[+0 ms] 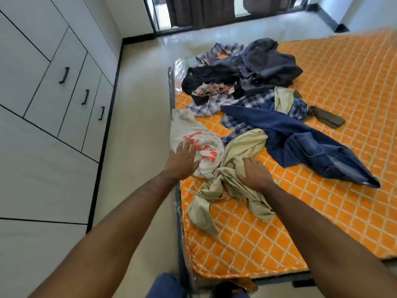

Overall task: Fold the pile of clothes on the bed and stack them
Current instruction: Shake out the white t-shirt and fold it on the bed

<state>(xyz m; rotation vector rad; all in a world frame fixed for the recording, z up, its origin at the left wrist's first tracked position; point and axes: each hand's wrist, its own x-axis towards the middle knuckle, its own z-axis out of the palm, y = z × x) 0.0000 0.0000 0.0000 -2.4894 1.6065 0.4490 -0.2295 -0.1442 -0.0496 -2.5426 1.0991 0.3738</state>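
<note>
A pile of unfolded clothes lies on the orange quilted bed (322, 211). Nearest me is a crumpled beige garment (240, 151), and my right hand (255, 172) rests on it with its fingers spread. Left of it lies a white T-shirt with red print (193, 130) at the bed's left edge. My left hand (182, 161) lies flat on that T-shirt with straight fingers. Farther back are blue jeans (300, 143), checked shirts (253, 100), a black garment (206, 76) and a dark grey one (266, 59).
White wardrobe doors with black handles (64, 75) line the left wall. A strip of pale floor (137, 125) runs between wardrobe and bed. Dark curtains (202, 11) hang at the far glass door. The bed's right half shows bare orange quilt.
</note>
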